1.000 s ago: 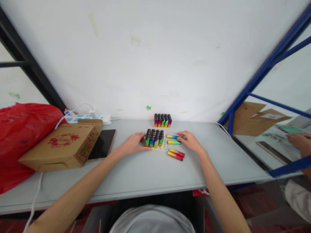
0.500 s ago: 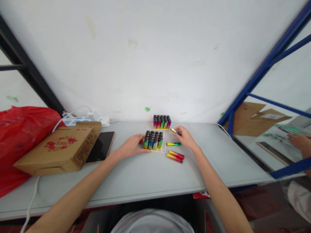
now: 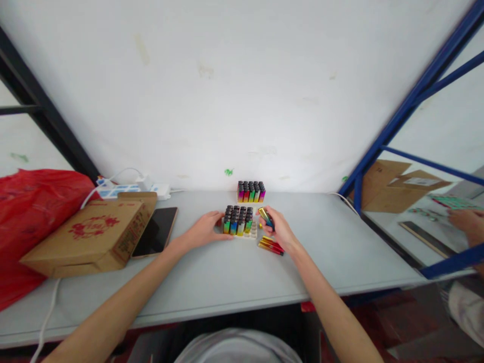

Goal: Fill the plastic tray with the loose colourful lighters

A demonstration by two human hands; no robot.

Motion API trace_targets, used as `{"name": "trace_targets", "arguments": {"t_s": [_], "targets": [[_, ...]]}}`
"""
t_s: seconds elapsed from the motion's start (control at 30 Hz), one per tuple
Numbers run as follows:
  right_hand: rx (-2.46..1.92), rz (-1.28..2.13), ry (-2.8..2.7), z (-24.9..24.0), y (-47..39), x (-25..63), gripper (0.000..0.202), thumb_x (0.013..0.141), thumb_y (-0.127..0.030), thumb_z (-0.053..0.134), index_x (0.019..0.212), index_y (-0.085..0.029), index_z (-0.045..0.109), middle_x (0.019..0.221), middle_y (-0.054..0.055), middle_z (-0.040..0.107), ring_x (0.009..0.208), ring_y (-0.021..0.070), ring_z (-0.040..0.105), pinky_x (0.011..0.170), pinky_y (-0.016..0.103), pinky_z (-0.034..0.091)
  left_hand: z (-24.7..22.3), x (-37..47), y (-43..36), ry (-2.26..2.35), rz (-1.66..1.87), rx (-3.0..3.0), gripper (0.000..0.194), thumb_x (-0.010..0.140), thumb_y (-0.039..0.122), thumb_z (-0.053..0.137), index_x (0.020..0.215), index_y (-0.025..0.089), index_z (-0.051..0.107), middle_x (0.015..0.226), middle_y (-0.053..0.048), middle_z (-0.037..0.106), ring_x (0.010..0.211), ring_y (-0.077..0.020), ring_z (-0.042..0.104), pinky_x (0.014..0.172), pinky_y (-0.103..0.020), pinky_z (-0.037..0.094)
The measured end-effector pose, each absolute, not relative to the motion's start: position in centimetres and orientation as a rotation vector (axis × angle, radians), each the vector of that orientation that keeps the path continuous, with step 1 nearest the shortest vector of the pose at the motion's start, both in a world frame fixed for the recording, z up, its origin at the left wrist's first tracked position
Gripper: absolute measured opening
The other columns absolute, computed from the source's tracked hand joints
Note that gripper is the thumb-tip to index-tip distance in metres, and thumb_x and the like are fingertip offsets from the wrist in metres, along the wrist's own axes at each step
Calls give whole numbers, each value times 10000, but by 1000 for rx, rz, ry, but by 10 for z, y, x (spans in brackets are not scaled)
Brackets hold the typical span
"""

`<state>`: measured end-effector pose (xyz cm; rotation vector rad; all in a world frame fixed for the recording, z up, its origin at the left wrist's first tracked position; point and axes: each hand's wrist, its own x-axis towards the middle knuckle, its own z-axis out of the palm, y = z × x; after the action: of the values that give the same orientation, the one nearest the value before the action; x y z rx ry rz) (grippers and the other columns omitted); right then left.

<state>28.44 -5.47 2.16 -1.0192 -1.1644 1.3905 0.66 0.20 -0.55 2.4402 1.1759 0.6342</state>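
My left hand (image 3: 206, 230) grips the left side of a pale tray (image 3: 254, 233), its thumb along the front and the fingers behind. Black-topped lighters (image 3: 238, 222) in several colours stand upright in rows in the tray; the slots at its right edge show bare. In my right hand (image 3: 280, 231) is a shiny gold and blue lighter (image 3: 265, 218), held tilted just right of the tray. Under that hand a yellowish lighter on the table is mostly hidden. Closer to me lie yellow and red lighters (image 3: 271, 245), side by side.
Against the wall stands a second block of upright lighters (image 3: 251, 192). To the left are a phone (image 3: 157, 232), a cardboard box (image 3: 86, 232), a red plastic bag (image 3: 45, 217) and a power strip (image 3: 162, 191). A blue metal frame (image 3: 378, 143) bounds the right; another person's hand (image 3: 465, 222) shows beyond it.
My right hand has moved left, toward the tray, and turned the lighter it holds. It now covers most of the green-yellow lighter on the table. My left hand stays at the tray.
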Motion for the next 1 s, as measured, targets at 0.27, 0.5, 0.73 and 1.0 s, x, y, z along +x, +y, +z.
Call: {"name": "trace_targets", "arguments": {"t_s": [0.27, 0.5, 0.73, 1.0], "targets": [[-1035, 1158, -1238, 14, -52, 293, 500, 794, -607, 846, 1106, -225, 762, 718, -43, 536, 583, 106, 356, 503, 239, 318, -8, 6, 3, 1182, 638, 2438, 594, 734, 750, 822, 956, 212, 700, 942, -69, 717, 845, -283, 667, 791, -381, 538], [-1046, 997, -1114, 12, -49, 299, 480, 710, -612, 915, 910, -212, 739, 649, -54, 497, 552, 102, 344, 473, 244, 291, -8, 6, 3, 1192, 609, 2460, 607, 743, 776, 801, 933, 212, 685, 942, -73, 716, 849, -290, 669, 797, -390, 539], [-928, 1161, -1159, 17, -56, 289, 577, 834, -798, 737, 863, -233, 623, 803, 3, 614, 644, 153, 557, 570, 291, 501, -8, 6, 4, 1194, 596, 2469, 579, 759, 736, 820, 956, 207, 687, 966, -82, 718, 876, -298, 672, 818, -391, 537], [-1006, 1353, -1115, 12, -63, 274, 629, 813, -836, 706, 809, -224, 559, 585, -98, 369, 463, 64, 257, 428, 182, 176, -9, 6, 5, 1183, 605, 2463, 611, 752, 759, 808, 975, 198, 705, 959, -75, 720, 869, -292, 674, 803, -378, 530]]}}
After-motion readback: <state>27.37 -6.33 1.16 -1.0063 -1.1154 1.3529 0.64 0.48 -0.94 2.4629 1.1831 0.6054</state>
